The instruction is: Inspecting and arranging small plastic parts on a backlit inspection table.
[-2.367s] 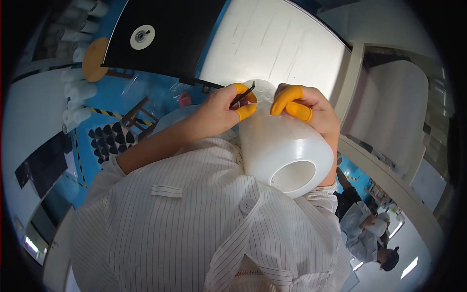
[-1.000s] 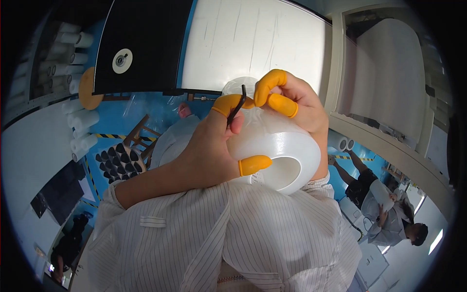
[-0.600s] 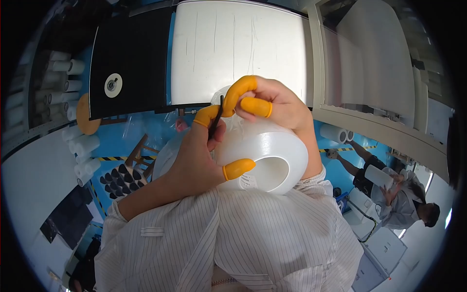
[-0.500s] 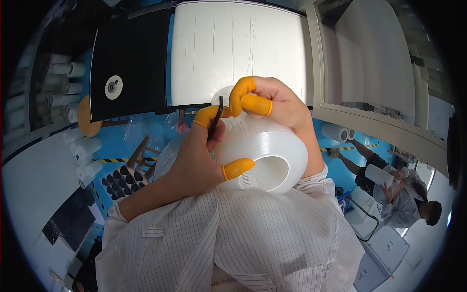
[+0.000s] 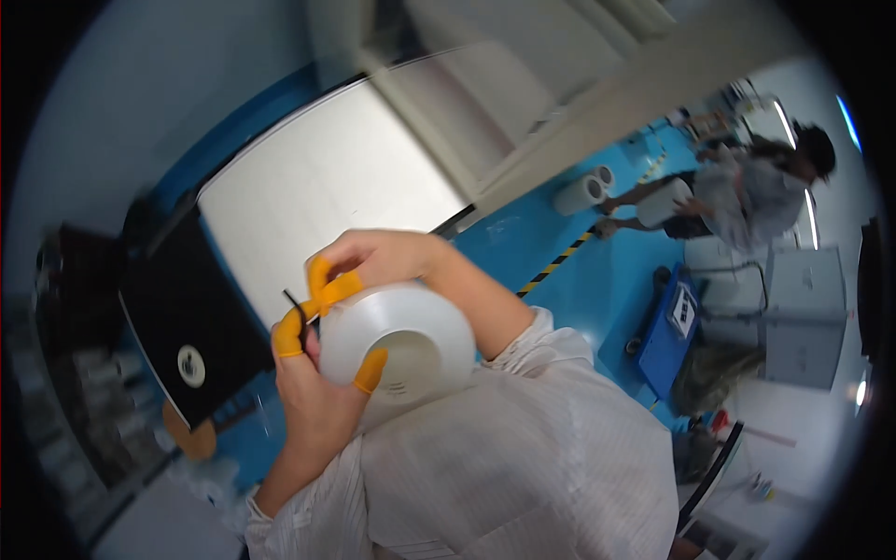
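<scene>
A white roll of plastic film with a wide hollow core stands on end close against my body. My left hand wraps its left side, with the orange-covered thumb at the core opening. Between that hand's fingers sits a thin, curved black tool, partly hidden. My right hand reaches over the roll's far side, its orange-covered fingers curled together beside the left fingertips. Whatever lies in that pinch is too small and blurred to make out.
Beyond my hands is a white-topped table with a black panel at its left. A beige frame runs along the right. Farther right are white rolls, a blue cart and a person carrying a roll.
The whole view has swung round, so the table tilts to the left and more floor shows at right. Roll and hands appear farther left; both hands keep much the same hold.
</scene>
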Demonstrator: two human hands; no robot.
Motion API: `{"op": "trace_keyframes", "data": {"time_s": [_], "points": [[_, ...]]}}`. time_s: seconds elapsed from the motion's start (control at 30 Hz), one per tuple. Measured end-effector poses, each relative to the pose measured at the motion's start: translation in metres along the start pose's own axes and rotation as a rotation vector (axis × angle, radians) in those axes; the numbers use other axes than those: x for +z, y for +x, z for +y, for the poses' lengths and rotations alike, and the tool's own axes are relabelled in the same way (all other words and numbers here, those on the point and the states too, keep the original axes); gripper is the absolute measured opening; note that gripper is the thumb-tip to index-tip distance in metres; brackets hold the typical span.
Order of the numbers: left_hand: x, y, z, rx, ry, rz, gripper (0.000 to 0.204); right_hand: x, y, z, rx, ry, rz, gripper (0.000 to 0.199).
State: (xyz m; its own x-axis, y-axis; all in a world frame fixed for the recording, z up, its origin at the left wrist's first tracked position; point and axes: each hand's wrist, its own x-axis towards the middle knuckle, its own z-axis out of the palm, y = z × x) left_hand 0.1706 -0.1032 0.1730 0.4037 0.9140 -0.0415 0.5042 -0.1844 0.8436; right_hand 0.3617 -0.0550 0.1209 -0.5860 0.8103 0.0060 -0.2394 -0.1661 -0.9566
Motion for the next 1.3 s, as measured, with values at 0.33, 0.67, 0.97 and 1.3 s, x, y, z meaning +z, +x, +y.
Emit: {"op": "trace_keyframes", "data": {"time_s": [0.33,0.67,0.97,1.3], "points": [[-0.011,0.01,0.047,0.106,0.555,-0.241,0.051,-0.024,-0.068,0.015,-0.458,0.269,1.113,0.017],[-0.016,0.013,0.036,0.22,0.457,-0.203,0.028,-0.013,-0.152,0.129,-0.054,0.723,1.377,0.028],[-0.007,-0.037,0.002,0.146,0.435,-0.222,0.032,0.036,-0.169,0.224,0.457,0.778,0.924,0.035],[-0.028,-0.174,-0.054,0.331,0.483,0.175,0.037,0.132,-0.108,0.187,0.413,0.661,0.685,0.039]]}}
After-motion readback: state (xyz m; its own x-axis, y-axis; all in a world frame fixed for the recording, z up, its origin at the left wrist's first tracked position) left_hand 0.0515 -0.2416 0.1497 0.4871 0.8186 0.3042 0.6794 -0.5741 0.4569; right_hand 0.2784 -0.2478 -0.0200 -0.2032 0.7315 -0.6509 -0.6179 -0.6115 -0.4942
